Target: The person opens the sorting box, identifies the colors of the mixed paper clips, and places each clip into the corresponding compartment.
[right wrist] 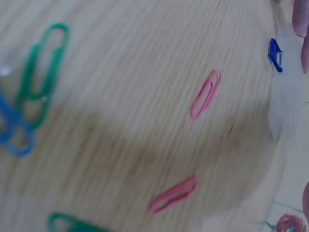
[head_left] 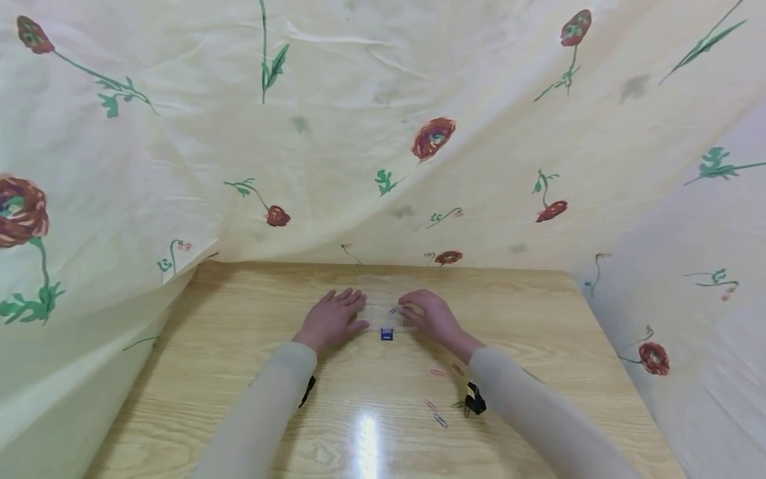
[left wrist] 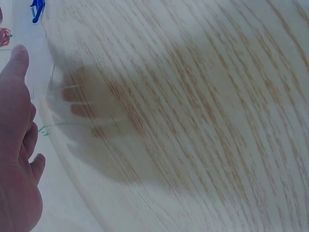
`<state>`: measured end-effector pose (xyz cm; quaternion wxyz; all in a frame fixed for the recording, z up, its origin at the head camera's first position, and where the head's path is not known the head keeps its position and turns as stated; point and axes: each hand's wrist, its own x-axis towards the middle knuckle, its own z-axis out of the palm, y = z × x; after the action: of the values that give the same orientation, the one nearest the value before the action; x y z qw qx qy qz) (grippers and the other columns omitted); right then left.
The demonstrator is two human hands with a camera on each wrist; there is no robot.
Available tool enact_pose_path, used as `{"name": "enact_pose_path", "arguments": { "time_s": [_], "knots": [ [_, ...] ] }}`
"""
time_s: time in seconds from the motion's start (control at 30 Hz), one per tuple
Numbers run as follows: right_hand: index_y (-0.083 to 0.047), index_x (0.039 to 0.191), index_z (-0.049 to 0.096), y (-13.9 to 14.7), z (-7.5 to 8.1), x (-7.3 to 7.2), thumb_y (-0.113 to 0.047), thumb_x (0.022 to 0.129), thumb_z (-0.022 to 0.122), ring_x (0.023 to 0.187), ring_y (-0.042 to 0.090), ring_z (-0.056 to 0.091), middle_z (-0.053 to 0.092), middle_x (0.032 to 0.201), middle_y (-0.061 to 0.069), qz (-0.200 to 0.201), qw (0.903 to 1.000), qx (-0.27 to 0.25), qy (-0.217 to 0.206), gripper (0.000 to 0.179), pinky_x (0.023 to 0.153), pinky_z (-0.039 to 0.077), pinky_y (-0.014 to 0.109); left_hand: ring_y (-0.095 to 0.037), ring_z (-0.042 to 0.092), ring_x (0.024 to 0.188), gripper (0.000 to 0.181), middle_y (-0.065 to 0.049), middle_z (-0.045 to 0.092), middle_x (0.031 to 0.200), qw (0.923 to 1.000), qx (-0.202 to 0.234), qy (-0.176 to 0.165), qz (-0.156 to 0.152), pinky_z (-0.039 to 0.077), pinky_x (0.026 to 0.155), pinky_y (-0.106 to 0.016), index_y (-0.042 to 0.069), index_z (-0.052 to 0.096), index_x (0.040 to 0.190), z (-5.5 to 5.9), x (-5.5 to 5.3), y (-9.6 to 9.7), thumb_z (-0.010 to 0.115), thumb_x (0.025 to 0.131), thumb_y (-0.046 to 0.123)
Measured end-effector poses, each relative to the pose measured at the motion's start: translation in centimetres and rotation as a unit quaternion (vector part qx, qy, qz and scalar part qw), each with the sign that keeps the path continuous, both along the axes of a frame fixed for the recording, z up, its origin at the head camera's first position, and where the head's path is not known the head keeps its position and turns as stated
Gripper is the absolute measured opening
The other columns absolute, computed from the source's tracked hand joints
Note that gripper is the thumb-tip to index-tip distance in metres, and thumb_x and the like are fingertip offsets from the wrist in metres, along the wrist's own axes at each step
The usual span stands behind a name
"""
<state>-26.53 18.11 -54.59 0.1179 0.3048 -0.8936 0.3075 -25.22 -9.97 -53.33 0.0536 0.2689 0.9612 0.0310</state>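
A clear plastic box [head_left: 380, 318] with a blue latch [head_left: 386, 334] lies toward the far edge of the table, its clear lid folded back behind it. Against the box's left side rests my left hand [head_left: 332, 320], fingers spread and thumb by the front corner. My right hand [head_left: 435, 317] is at the right side, thumb and fingers bent together over the box. A small bluish paper clip [head_left: 393, 311] shows right at those fingertips. In the right wrist view most of the right hand is out of frame, while the blue latch [right wrist: 275, 55] shows clearly.
Several loose paper clips lie on the wooden table near the right forearm, among them a pink clip [head_left: 437, 372], a blue clip [head_left: 441, 420] and a green clip [right wrist: 43, 75]. A flowered cloth [head_left: 335, 166] hangs behind the table and along both sides.
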Motion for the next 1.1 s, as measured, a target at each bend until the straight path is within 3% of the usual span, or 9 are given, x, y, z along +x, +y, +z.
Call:
{"name": "enact_pose_path", "arguments": {
  "time_s": [0.33,0.6,0.77,0.93,1.1],
  "knots": [
    [-0.002,0.120,0.078,2.7,0.2,3.4,-0.009,0.093,0.084,0.115,0.035,0.073,0.078,0.122,0.013,0.005,0.9996,-0.017,-0.023,0.029,0.103,0.059,0.056,-0.023,0.028,0.162,0.072,-0.001,0.034,0.173,0.9999,0.000,-0.012,0.002,0.020,0.134,-0.049,0.017,0.037,0.168,0.1,0.1,-0.2,0.044,0.110,0.060],
    [-0.004,0.121,0.078,4.7,-0.6,6.5,-0.010,0.089,0.087,0.117,0.036,0.071,0.077,0.125,0.013,0.008,0.9999,-0.008,-0.010,0.034,0.102,0.059,0.056,-0.024,0.026,0.162,0.072,-0.001,0.032,0.174,0.9998,-0.002,-0.018,0.007,0.018,0.134,-0.048,0.017,0.035,0.168,0.3,0.1,-0.3,0.043,0.111,0.061],
    [-0.007,0.125,0.078,5.8,-0.9,8.3,-0.016,0.089,0.088,0.124,0.034,0.069,0.075,0.131,0.011,-0.008,0.9985,0.018,-0.051,0.038,0.108,0.056,0.055,-0.024,0.027,0.162,0.072,-0.001,0.033,0.174,0.9998,0.007,-0.020,0.008,0.018,0.134,-0.049,0.017,0.036,0.168,0.5,0.2,-0.2,0.044,0.111,0.060],
    [-0.009,0.131,0.076,6.5,-1.2,9.4,-0.027,0.092,0.085,0.133,0.036,0.064,0.072,0.138,0.011,-0.013,0.9971,0.041,-0.063,0.044,0.117,0.047,0.057,-0.024,0.028,0.162,0.072,-0.002,0.034,0.173,0.9997,0.016,-0.017,0.004,0.019,0.134,-0.050,0.016,0.037,0.168,0.6,0.2,-0.1,0.045,0.111,0.058],
    [-0.011,0.132,0.076,7.3,-1.8,10.0,-0.033,0.090,0.087,0.135,0.038,0.063,0.071,0.139,0.010,-0.018,0.9972,0.051,-0.052,0.049,0.117,0.047,0.057,-0.025,0.029,0.161,0.071,-0.002,0.035,0.173,0.9997,0.020,-0.014,-0.002,0.020,0.134,-0.051,0.015,0.038,0.167,0.8,0.3,0.0,0.046,0.111,0.058]
  ]
}}
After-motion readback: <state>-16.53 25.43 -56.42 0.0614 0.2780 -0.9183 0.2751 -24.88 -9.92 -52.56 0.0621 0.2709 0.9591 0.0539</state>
